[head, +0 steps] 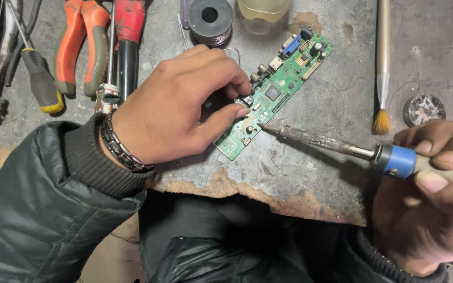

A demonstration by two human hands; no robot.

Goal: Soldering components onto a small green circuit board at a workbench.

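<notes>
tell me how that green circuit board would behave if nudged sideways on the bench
The circuit board looks thin, flat and stiff, so it would probably slide rather than bend or roll. It seems light; the left hand pressing on it likely stops that.

The green rectangular circuit board [279,89] lies on the worn grey metal table [331,105], near its front edge. The left hand [176,107] rests on the board's 9 o'clock side. The blue-collared soldering iron [336,142], held in the right hand [436,183], reaches in from 4 o'clock. The dark wire spool [209,20] sits at 11 o'clock, the orange-handled pliers [79,44] farther at 10, the wooden-handled brush [383,68] at 3.
</notes>
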